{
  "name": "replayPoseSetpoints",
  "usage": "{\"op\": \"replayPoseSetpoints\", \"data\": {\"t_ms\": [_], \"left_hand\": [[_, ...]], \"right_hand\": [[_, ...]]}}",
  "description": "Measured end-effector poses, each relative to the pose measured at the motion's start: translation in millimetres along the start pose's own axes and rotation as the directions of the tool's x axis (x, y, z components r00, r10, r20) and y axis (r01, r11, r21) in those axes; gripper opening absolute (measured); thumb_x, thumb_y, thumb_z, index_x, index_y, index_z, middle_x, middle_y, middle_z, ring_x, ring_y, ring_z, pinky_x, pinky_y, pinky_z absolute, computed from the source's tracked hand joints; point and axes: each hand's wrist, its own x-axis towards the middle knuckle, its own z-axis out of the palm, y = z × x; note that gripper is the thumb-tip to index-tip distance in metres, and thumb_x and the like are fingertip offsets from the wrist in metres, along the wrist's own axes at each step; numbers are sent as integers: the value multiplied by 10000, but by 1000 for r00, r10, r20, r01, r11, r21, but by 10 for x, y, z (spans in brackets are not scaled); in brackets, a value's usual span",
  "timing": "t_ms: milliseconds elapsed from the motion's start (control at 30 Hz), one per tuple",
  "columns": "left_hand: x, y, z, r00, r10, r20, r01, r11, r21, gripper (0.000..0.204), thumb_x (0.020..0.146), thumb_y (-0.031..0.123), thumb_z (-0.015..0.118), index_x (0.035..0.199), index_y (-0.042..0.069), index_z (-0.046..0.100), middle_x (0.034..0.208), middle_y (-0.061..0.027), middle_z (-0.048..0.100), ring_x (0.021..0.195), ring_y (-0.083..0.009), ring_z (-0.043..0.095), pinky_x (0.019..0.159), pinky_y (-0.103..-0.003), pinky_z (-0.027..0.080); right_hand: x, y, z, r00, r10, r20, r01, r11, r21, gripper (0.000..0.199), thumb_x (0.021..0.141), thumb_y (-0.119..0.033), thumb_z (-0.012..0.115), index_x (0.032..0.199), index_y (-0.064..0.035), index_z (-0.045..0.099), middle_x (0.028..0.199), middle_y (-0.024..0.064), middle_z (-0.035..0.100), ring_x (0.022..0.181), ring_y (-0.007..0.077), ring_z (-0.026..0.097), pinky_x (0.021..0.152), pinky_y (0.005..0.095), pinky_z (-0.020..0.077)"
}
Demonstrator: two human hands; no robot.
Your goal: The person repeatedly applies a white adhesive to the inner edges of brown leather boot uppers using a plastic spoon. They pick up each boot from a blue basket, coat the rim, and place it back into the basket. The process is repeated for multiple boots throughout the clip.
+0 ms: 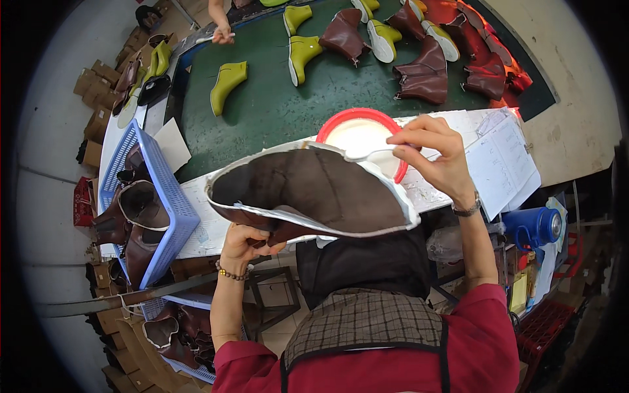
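Observation:
My left hand (246, 247) is closed around the underside of a dark brown leather boot upper (314, 190). The upper lies tilted, its wide opening and dark lining facing up, with a white-coated edge running around it. Between the thumb and fingers of my right hand (432, 150) is a small brush (373, 154), coated white, its tip at the upper's far edge. Just behind the upper stands a red-rimmed bowl (341, 116) of white liquid, partly covered by the upper and my right hand.
Yellow-green boots (229, 85) and brown uppers (424, 72) lie on the green belt (262, 118). A blue basket (180, 209) of uppers stands at left. At right are papers (501, 164) and a blue jug (532, 226). Another person's hand (223, 33) is at the far side.

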Motion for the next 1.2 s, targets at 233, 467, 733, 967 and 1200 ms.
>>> {"op": "replayPoseSetpoints", "data": {"t_ms": [233, 467, 733, 967, 1200], "left_hand": [[74, 41, 152, 973, -206, 105, 199, 977, 70, 367, 775, 4, 566, 1102, -153, 616, 712, -284, 622, 404, -120, 405, 378, -270, 254], [201, -25, 255, 915, -338, 218, 333, 941, 64, 402, 812, -15, 528, 1194, -128, 582, 698, -283, 620, 403, -124, 406, 346, -243, 226], [325, -25, 371, 920, -344, 186, 349, 937, 7, 349, 838, -5, 562, 1171, -104, 596, 689, -261, 625, 419, -131, 434, 367, -247, 261], [521, 362, 167, 981, 150, -124, -109, 950, 292, 358, 837, -62, 582, 1187, -126, 548, 867, -213, 670, 578, -224, 621, 506, -312, 488], [2061, 582, 15, 874, 485, -12, -335, 620, 709, 555, 827, -159, 523, 1328, 68, 449, 1097, -129, 655, 949, -186, 666, 706, -314, 598]], "right_hand": [[321, 14, 14, 987, -128, 101, 126, 992, 23, 124, 834, -161, 814, 950, -116, 801, 851, -19, 700, 733, 107, 599, 793, 298, 355], [560, -29, 16, 939, -246, 239, 245, 969, 33, 121, 843, -220, 815, 943, -153, 805, 856, -42, 674, 743, 110, 593, 802, 297, 357], [745, -50, 291, 951, -270, 152, 265, 963, 52, 136, 869, -218, 796, 976, -135, 795, 913, -24, 667, 815, 134, 617, 809, 305, 384], [-257, 1089, 218, 796, 586, -151, -435, 727, 531, 220, 1064, -214, 569, 1159, -19, 610, 879, 29, 606, 524, 45, 482, 459, 215, 386], [-911, 1523, 643, 621, 712, -329, -479, 676, 560, 219, 1066, -190, 550, 1178, -3, 568, 763, -7, 571, 520, 25, 425, 438, 209, 322]]}}
